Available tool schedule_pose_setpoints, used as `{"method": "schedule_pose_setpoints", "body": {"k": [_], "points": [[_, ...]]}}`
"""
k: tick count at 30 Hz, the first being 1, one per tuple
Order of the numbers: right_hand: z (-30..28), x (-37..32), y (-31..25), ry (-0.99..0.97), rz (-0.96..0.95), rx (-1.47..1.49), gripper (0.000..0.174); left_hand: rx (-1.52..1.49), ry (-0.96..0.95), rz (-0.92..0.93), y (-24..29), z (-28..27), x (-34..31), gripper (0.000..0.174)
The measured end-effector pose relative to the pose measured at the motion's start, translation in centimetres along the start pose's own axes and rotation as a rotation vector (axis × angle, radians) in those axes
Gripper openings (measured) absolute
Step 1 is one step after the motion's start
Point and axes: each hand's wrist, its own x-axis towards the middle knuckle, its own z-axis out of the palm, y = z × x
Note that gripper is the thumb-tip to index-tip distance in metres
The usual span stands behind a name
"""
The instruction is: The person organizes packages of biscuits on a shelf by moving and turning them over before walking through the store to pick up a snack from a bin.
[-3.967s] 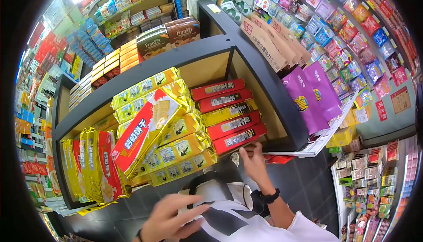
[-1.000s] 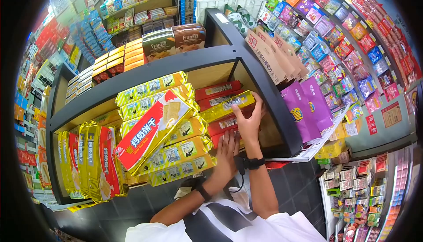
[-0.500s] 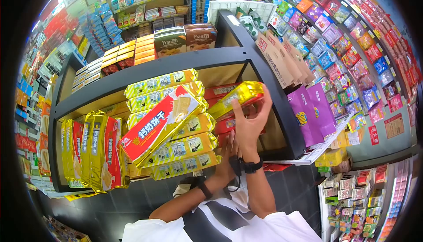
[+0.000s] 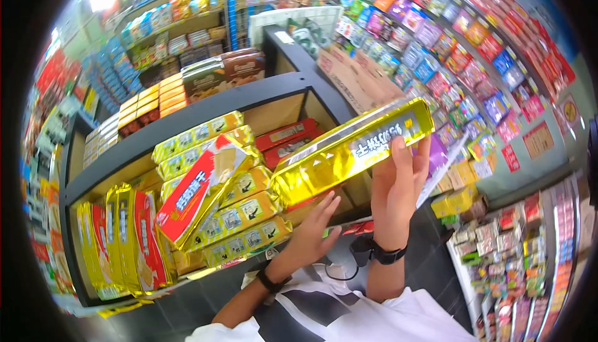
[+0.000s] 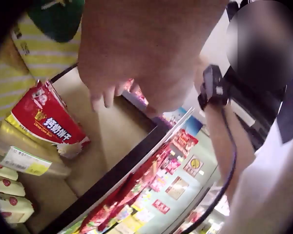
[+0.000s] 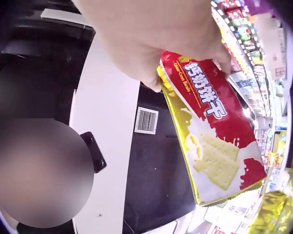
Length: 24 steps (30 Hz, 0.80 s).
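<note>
My right hand [image 4: 402, 192] grips one end of a long gold biscuit pack [image 4: 355, 149], raised and tilted above the bin's right part. In the right wrist view that pack [image 6: 210, 126] shows a red and white face with biscuits printed on it, the right hand [image 6: 161, 39] at its upper end. The left hand [image 4: 308, 233] is below the pack's near end, fingers extended, holding nothing. Red packs [image 4: 289, 136] lie in the bin behind the raised pack. A red and gold pack [image 4: 202, 186] rests slanted on striped yellow packs [image 4: 249, 211].
Gold and red packs [image 4: 128, 236] stand at the bin's left. The bin's dark frame [image 4: 218, 105] runs behind, with boxes [image 4: 243, 68] beyond it. Brown paper bags [image 4: 355, 80] and purple packs [image 4: 439, 152] are at the right. Shelves of packets [image 4: 498, 255] stand farther right.
The gold pack has come up out of the bin in my right hand, towards the head camera and right. My left hand has moved off the red packs, its fingers spread.
</note>
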Motion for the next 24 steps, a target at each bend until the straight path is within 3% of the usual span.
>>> {"method": "schedule_pose_setpoints", "body": {"k": [2, 4, 5, 7, 8, 11, 15, 24], "points": [[0.6, 0.0, -1.6, 0.000, 0.024, 0.029, 0.058, -0.386, -0.049, -0.132, 2.0, -2.3, -1.5, 0.072], [1.2, -0.2, -3.1, -0.033, 0.082, 0.088, 0.069, -0.783, -0.057, -0.186, 2.2, -4.3, -3.6, 0.068], [1.0, 0.1, -3.4, -0.104, 0.101, 0.006, 0.070, -0.774, -0.016, -0.231, 1.3, -5.5, -4.8, 0.073], [1.3, 0.3, -3.7, -0.213, 0.218, -0.100, 0.070, -0.914, 0.113, -0.256, 5.9, -8.0, -4.0, 0.098], [1.4, 0.3, -3.3, -0.274, 0.280, -0.165, 0.069, -0.847, 0.086, -0.219, 5.8, -9.0, -3.9, 0.116], [2.7, -0.4, -2.6, -0.464, 0.399, -0.329, 0.065, -0.916, -0.017, -0.304, 6.9, -10.4, -3.5, 0.138], [3.2, -1.7, 0.3, -0.583, 0.428, -0.306, 0.066, -1.116, -0.007, -0.295, 7.2, -9.6, -3.6, 0.140], [3.4, -2.3, 1.3, -0.603, 0.642, -0.224, 0.071, -1.013, 0.084, -0.250, 7.5, -9.0, -4.6, 0.137]]}}
